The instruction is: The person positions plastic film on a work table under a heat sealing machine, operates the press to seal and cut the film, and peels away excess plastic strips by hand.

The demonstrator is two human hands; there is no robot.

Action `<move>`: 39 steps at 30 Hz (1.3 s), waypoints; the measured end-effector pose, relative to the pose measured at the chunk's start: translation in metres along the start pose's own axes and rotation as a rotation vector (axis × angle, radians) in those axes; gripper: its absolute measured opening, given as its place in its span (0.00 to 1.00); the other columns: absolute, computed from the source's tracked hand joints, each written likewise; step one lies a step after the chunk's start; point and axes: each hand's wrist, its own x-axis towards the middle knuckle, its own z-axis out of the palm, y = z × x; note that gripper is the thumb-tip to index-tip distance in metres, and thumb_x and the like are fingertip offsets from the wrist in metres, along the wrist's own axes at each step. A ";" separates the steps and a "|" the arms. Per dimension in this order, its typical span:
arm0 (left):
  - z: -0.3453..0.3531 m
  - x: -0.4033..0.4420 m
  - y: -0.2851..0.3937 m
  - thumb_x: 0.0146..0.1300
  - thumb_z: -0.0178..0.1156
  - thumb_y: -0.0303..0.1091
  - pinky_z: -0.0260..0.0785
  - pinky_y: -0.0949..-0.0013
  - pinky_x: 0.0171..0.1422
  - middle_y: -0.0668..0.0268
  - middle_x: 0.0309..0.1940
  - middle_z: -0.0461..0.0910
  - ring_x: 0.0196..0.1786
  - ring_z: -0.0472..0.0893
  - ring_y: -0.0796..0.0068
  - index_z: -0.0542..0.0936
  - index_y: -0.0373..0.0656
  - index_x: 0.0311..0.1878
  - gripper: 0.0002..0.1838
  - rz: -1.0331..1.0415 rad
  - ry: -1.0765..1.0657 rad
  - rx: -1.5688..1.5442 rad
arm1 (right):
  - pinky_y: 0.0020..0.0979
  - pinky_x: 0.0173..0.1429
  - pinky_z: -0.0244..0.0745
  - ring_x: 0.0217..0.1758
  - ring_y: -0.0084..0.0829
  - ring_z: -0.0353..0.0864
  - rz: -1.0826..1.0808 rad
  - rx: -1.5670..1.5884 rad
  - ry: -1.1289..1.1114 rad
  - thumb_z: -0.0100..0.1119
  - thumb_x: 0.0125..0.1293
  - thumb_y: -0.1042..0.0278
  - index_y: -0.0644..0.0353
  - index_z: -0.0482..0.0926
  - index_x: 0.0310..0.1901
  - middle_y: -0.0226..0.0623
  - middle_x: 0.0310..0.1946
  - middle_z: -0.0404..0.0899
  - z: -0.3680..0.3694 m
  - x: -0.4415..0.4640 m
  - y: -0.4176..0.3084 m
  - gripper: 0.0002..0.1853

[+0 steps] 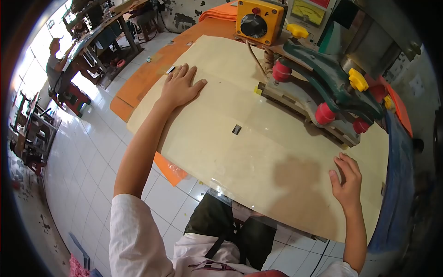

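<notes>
My left hand lies flat with its fingers spread on the cream sheet that covers the table, near its far left edge. Just beyond its fingertips is a small black and white piece. On the right, my right hand is at the sheet with its fingers bent and apart, holding nothing, just below the near end of the machine's bar. A small dark piece lies on the sheet between my hands.
A green machine head with red and yellow knobs overhangs the right back. Behind it stands a yellow control box. Orange material shows under the sheet, blue cloth at the right. A person sits far left.
</notes>
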 end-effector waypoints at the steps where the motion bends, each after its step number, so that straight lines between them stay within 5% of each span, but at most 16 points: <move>1: 0.002 0.001 -0.002 0.70 0.44 0.67 0.40 0.51 0.84 0.50 0.80 0.54 0.83 0.50 0.52 0.63 0.47 0.78 0.42 -0.002 -0.003 0.000 | 0.45 0.63 0.75 0.57 0.54 0.79 -0.004 -0.004 0.001 0.67 0.60 0.68 0.69 0.82 0.49 0.54 0.53 0.80 -0.001 0.000 -0.001 0.18; 9: 0.006 0.005 -0.003 0.71 0.42 0.70 0.36 0.52 0.85 0.51 0.81 0.53 0.84 0.47 0.55 0.61 0.49 0.79 0.43 0.009 -0.012 0.032 | 0.45 0.62 0.75 0.58 0.55 0.79 0.059 -0.014 0.021 0.68 0.61 0.67 0.67 0.83 0.49 0.53 0.55 0.79 -0.004 -0.004 0.005 0.17; 15: 0.018 0.015 -0.020 0.73 0.47 0.62 0.42 0.55 0.84 0.47 0.78 0.58 0.82 0.52 0.51 0.66 0.45 0.76 0.38 0.087 0.051 0.033 | 0.45 0.67 0.69 0.64 0.57 0.73 0.130 -0.139 0.013 0.66 0.65 0.63 0.68 0.77 0.57 0.56 0.60 0.74 -0.015 -0.012 0.016 0.23; 18: 0.010 0.013 -0.012 0.75 0.46 0.59 0.42 0.57 0.84 0.47 0.79 0.56 0.82 0.51 0.51 0.64 0.42 0.77 0.37 0.082 -0.013 0.034 | 0.53 0.73 0.60 0.71 0.61 0.65 0.281 -0.181 0.067 0.59 0.71 0.55 0.68 0.72 0.64 0.62 0.67 0.67 -0.015 -0.024 0.041 0.28; 23: 0.014 0.019 -0.017 0.76 0.45 0.58 0.41 0.55 0.84 0.47 0.80 0.54 0.83 0.50 0.51 0.61 0.43 0.78 0.36 0.100 -0.024 0.049 | 0.68 0.78 0.38 0.82 0.62 0.45 0.530 -0.453 -0.161 0.40 0.77 0.37 0.64 0.57 0.76 0.66 0.77 0.49 -0.011 -0.030 0.056 0.40; 39: 0.002 0.010 -0.005 0.75 0.44 0.60 0.41 0.53 0.84 0.48 0.80 0.52 0.83 0.49 0.51 0.60 0.42 0.79 0.39 0.071 -0.064 0.013 | 0.61 0.81 0.33 0.84 0.57 0.40 0.562 -0.440 -0.224 0.39 0.75 0.33 0.60 0.54 0.78 0.62 0.79 0.47 -0.017 -0.023 0.055 0.43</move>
